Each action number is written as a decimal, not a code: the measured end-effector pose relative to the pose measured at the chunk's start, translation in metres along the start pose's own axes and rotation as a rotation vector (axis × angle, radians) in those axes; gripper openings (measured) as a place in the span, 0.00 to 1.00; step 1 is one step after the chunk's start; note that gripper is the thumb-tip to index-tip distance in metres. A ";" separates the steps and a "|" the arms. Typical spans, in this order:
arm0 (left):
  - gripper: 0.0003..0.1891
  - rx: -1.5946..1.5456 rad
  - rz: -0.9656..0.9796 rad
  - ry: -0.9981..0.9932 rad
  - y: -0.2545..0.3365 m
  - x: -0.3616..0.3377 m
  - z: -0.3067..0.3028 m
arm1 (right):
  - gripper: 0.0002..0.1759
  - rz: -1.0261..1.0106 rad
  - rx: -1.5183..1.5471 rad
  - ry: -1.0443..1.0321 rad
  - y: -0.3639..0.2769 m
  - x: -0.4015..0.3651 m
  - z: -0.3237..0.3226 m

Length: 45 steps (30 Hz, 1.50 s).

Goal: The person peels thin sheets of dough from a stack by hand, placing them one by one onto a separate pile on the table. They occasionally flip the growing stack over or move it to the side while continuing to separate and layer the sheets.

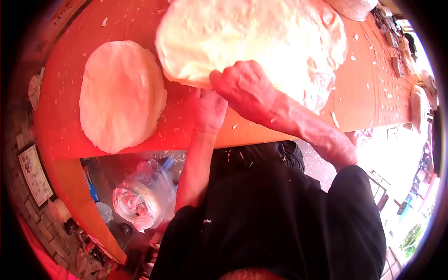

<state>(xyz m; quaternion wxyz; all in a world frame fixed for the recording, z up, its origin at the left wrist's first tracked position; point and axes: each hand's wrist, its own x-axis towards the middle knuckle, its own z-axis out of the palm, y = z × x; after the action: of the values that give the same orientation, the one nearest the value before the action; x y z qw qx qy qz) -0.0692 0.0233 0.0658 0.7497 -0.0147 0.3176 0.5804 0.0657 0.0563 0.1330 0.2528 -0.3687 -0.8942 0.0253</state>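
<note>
A large pale, soft-looking mass (247, 35) with a smooth, lumpy skin covers the far middle of the table. At its near edge my right hand (245, 84) is closed, knuckles up and fingers curled; what lies inside the fingers is hidden. Just below and left of it, my left hand (210, 109) is at the same edge, with its fingers blurred and partly hidden. A smaller oval pale slab (119, 95), thick and rounded, lies to the left of both hands.
The orange-red table (186, 135) carries scattered white scraps. Another pale bundle (357, 7) sits at the far right. Below the table's front edge stands a clear plastic bag with a roll (140, 203). A framed panel (35, 175) is at far left.
</note>
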 end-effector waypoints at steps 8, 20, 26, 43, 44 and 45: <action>0.25 0.023 0.004 -0.246 -0.010 0.028 -0.042 | 0.09 -0.075 0.291 -0.064 -0.013 0.017 -0.060; 0.29 0.009 0.158 -0.593 0.069 0.010 -0.088 | 0.14 0.755 1.435 0.007 0.163 -0.002 -0.090; 0.29 0.464 0.359 0.150 0.040 0.018 -0.073 | 0.40 1.292 1.104 -0.051 0.220 -0.078 0.018; 0.24 0.583 0.364 0.320 0.039 0.025 -0.065 | 0.32 1.130 0.619 0.032 0.193 -0.116 -0.002; 0.24 0.572 0.348 0.328 0.038 0.027 -0.065 | 0.32 1.131 0.615 0.037 0.191 -0.119 -0.007; 0.24 0.575 0.344 0.329 0.040 0.024 -0.055 | 0.30 1.150 0.694 0.212 0.180 -0.125 -0.015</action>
<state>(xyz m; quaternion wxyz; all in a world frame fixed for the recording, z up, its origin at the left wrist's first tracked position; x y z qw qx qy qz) -0.1262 0.0359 0.0238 0.5537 0.1571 0.5817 0.5748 0.2640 0.1009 0.0501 0.3891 -0.6835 -0.4664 0.4049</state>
